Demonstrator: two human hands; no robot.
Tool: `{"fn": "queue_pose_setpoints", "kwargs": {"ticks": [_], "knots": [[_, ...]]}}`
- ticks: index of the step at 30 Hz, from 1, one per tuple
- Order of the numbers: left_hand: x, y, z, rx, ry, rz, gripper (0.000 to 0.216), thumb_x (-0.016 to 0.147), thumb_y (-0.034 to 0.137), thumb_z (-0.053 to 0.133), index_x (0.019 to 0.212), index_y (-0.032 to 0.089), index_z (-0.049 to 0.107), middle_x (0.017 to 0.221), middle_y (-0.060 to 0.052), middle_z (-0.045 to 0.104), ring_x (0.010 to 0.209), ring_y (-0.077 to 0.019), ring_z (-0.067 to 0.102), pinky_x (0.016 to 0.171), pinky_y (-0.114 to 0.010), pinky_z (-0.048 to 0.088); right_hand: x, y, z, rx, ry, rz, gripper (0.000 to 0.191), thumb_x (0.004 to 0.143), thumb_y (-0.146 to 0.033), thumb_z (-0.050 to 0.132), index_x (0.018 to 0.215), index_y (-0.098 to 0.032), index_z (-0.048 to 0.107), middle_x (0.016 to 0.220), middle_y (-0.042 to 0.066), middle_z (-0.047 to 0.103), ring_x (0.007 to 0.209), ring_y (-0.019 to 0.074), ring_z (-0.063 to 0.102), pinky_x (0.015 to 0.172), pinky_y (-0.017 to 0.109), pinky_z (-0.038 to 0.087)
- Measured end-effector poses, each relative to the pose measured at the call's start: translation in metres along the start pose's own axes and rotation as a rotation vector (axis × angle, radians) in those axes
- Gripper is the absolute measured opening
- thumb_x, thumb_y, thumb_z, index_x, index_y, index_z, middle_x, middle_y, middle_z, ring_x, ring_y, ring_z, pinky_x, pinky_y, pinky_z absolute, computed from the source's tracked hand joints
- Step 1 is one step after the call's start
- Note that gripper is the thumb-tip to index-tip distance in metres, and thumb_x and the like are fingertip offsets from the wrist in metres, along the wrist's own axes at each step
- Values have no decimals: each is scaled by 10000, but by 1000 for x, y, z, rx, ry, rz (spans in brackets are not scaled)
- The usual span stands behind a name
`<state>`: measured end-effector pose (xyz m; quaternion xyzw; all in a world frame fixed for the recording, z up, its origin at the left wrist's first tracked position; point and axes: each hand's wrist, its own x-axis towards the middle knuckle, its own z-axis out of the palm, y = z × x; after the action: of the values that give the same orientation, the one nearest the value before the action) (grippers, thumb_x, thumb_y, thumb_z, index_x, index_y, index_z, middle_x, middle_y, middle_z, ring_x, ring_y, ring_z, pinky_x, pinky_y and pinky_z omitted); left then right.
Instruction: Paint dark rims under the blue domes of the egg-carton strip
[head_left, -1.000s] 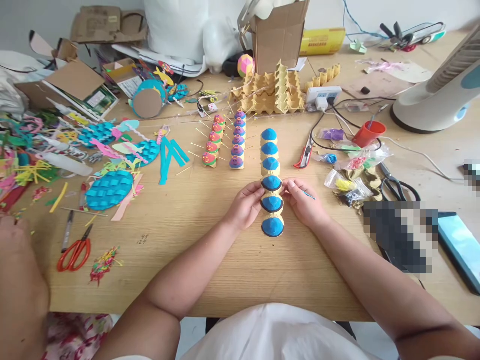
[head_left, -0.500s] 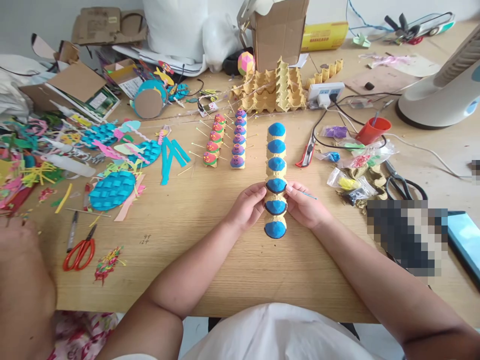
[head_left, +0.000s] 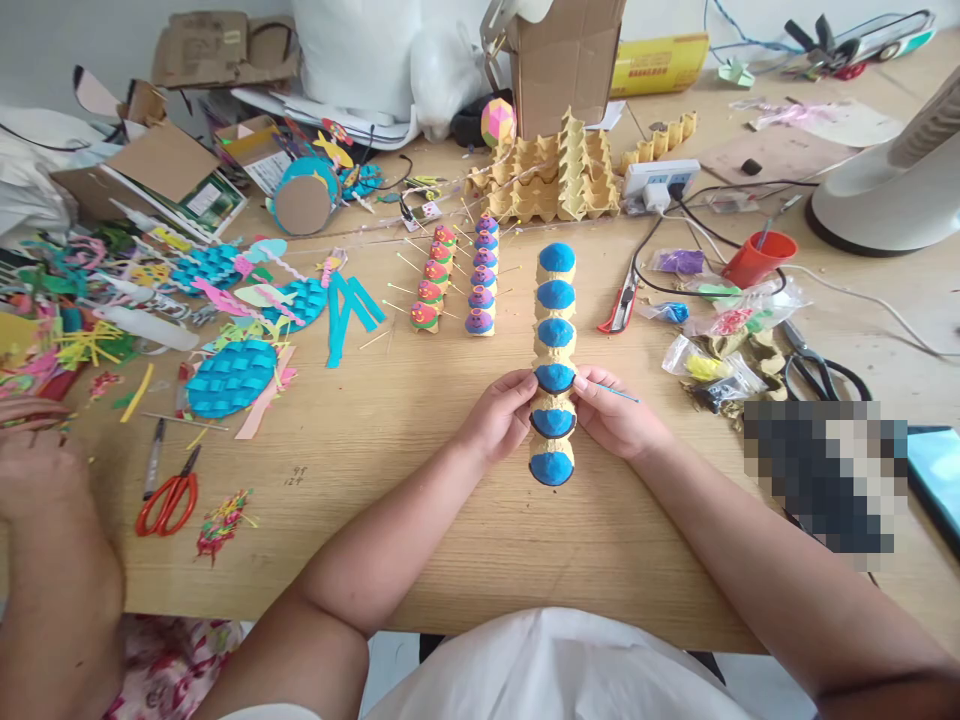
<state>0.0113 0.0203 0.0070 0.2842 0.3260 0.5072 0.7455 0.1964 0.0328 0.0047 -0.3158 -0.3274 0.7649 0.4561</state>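
A strip of egg-carton cups (head_left: 555, 332) lies lengthwise before me, each cup capped with blue clay. Dark brown trim runs along the lower edges of the nearer caps; the far ones show none. My left hand (head_left: 501, 418) is closed on the strip's left side, thumb beside the fourth cap from the far end. Opposite it, my right hand (head_left: 615, 415) pinches the right side at the same cap. A thin blue stick (head_left: 621, 393) pokes out from my right fingers. Farther off stand two finished-looking caterpillars, one red and green (head_left: 430, 292), one purple (head_left: 481, 295).
Egg cartons (head_left: 525, 180) lie at the back. To the right are a utility knife (head_left: 622, 305), a red cup (head_left: 759, 258), clay bags (head_left: 705, 366) and black scissors (head_left: 814, 368). Orange-handled scissors (head_left: 169, 500) and woven blue paper (head_left: 231, 378) lie left, near another person's arm (head_left: 60, 540).
The view has shifted slightly. At the left, the other person's hand has come into sight. My two hands keep the same hold on the strip.
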Motion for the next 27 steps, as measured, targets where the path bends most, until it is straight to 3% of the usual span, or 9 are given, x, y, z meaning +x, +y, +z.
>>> {"fn": "queue_pose_setpoints", "kwargs": {"ticks": [8, 18, 27], "knots": [[0, 2, 3, -36, -43, -16, 462, 759, 599, 954, 924, 189, 818, 906, -54, 807, 844, -198, 730, 823, -342, 590, -1, -3, 2, 17, -15, 13, 413, 696, -525, 1040, 825, -231, 779, 782, -17, 761, 715, 138, 674, 707, 298, 565], [0, 0, -2, 8, 35, -59, 428, 783, 573, 925, 908, 190, 781, 895, -58, 810, 816, -224, 749, 796, -379, 614, 0, 0, 0, 0, -24, 14, 377, 702, -479, 1046, 816, -232, 786, 762, -35, 744, 717, 119, 653, 713, 278, 535], [1, 1, 2, -105, 21, -36, 396, 765, 470, 989, 927, 152, 817, 913, -43, 838, 803, -173, 760, 767, -289, 619, 0, 0, 0, 43, -36, 32, 405, 707, -528, 1038, 855, -221, 819, 837, -12, 803, 775, 129, 712, 769, 270, 584]]}}
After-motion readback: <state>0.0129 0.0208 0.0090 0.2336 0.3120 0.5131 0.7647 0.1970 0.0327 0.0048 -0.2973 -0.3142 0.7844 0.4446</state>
